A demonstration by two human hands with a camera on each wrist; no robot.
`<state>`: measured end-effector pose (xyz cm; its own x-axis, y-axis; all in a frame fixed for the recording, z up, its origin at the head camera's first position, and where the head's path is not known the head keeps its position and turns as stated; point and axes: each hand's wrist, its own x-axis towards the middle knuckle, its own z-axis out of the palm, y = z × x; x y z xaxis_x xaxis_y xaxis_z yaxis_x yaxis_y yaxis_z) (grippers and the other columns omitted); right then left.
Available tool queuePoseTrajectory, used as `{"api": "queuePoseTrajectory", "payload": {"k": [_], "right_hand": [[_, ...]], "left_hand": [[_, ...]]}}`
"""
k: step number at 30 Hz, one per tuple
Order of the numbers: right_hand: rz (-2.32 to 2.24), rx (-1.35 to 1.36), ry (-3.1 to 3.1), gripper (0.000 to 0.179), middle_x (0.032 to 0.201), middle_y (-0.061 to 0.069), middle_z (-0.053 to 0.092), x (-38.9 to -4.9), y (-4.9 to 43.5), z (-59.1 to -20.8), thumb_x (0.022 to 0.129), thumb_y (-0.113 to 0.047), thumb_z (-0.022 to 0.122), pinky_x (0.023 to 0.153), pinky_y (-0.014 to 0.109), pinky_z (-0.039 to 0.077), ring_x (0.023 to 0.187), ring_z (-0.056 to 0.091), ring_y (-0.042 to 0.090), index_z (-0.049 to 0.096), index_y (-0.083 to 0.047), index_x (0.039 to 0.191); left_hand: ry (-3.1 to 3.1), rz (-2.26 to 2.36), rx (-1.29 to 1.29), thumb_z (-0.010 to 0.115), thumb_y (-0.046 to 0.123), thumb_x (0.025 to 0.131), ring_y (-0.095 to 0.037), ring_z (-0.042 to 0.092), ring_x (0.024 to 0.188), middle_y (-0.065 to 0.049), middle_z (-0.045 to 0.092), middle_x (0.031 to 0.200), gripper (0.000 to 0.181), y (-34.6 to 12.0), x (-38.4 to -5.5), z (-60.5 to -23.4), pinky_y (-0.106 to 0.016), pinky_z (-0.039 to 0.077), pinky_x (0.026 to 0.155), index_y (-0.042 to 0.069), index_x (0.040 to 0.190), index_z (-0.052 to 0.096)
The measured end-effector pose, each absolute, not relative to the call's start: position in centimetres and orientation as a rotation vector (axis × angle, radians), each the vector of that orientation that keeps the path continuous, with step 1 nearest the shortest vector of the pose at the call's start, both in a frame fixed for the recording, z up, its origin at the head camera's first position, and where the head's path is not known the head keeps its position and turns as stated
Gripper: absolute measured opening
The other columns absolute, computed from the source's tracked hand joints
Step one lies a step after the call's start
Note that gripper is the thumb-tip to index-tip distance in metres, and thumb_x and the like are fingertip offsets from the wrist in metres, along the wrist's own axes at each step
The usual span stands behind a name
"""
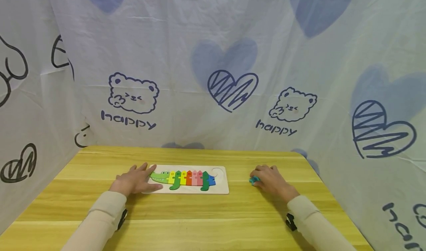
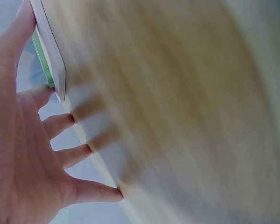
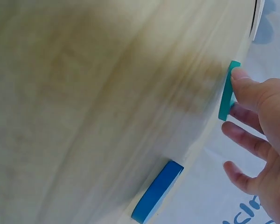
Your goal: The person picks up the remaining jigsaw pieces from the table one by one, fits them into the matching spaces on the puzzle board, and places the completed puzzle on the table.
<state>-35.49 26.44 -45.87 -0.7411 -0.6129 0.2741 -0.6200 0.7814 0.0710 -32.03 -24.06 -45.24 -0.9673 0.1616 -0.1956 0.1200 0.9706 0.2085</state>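
Observation:
A pale puzzle board (image 1: 219, 188) lies flat on the table, carrying colourful crocodile pieces (image 1: 189, 177) in a row. Its right end shows a bare curled tail outline beside a blue piece (image 1: 212, 180). My left hand (image 1: 134, 179) rests at the board's left end with fingers spread; thumb and index finger touch the board, while the other fingertips (image 2: 119, 192) stand on the table. To the right of the board, my right hand (image 1: 271, 180) pinches a teal puzzle piece (image 3: 227, 93) between thumb and fingers. Whether that piece touches the table I cannot tell.
A loose blue piece (image 3: 157, 192) lies on the table near my right hand, hidden from the head view. The wood-grain table (image 1: 186, 225) ends at a white printed cloth (image 1: 179, 77) behind, with more cloth at both sides.

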Motion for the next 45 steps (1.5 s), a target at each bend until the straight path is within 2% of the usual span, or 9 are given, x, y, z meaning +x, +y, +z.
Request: {"api": "queuePoseTrajectory", "payload": {"k": [5,13,23,31,38,45], "right_hand": [[-0.023,0.996,-2.638,0.021,0.101,0.0,0.07,-35.4,26.1,-45.8,0.09,-0.024,0.079,0.073,0.043,0.045,0.092,0.062,0.024,0.074,-0.016,0.109],[0.017,1.051,-2.606,0.025,0.105,0.0,0.071,-35.8,25.0,-45.1,0.09,-0.024,0.079,0.079,0.044,0.044,0.095,0.061,0.021,0.074,-0.017,0.113],[-0.006,1.147,-2.519,0.027,0.104,0.001,0.071,-36.1,22.7,-44.8,0.087,-0.024,0.082,0.075,0.036,0.037,0.094,0.062,0.021,0.076,-0.016,0.112],[-0.012,1.155,-2.556,0.029,0.107,0.001,0.072,-36.3,20.3,-44.3,0.088,-0.027,0.081,0.081,0.042,0.045,0.1,0.064,0.02,0.076,-0.017,0.115],[-0.03,1.201,-2.527,0.028,0.108,0.0,0.072,-36.3,18.6,-44.3,0.088,-0.029,0.08,0.079,0.038,0.042,0.1,0.064,0.02,0.076,-0.02,0.114],[-0.023,1.224,-2.571,0.029,0.113,0.001,0.072,-36.3,17.0,-44.3,0.09,-0.029,0.079,0.083,0.04,0.043,0.104,0.063,0.021,0.075,-0.02,0.117]], "left_hand": [[2.91,0.29,0.217,0.055,0.083,0.085,-0.066,0.024,0.147,-0.029,0.027,0.166,0.106,-24.0,-32.0,-45.2,-0.096,0.025,0.094,0.016,0.163,0.032],[2.912,0.281,0.215,0.055,0.084,0.085,-0.066,0.024,0.147,-0.029,0.026,0.167,0.106,-24.1,-32.0,-45.3,-0.096,0.025,0.094,0.016,0.163,0.032],[2.902,0.289,0.205,0.055,0.083,0.085,-0.066,0.023,0.147,-0.029,0.026,0.167,0.105,-24.0,-32.0,-45.2,-0.095,0.025,0.094,0.017,0.163,0.032],[2.901,0.28,0.203,0.055,0.084,0.084,-0.066,0.023,0.147,-0.029,0.026,0.167,0.106,-24.1,-32.1,-45.2,-0.095,0.025,0.094,0.017,0.163,0.031],[2.897,0.289,0.198,0.054,0.085,0.083,-0.066,0.023,0.147,-0.029,0.025,0.167,0.107,-24.1,-32.1,-45.3,-0.096,0.023,0.094,0.017,0.163,0.032],[2.899,0.285,0.198,0.054,0.085,0.084,-0.067,0.023,0.147,-0.029,0.025,0.167,0.106,-24.0,-32.0,-45.1,-0.096,0.023,0.094,0.017,0.163,0.032]]}}
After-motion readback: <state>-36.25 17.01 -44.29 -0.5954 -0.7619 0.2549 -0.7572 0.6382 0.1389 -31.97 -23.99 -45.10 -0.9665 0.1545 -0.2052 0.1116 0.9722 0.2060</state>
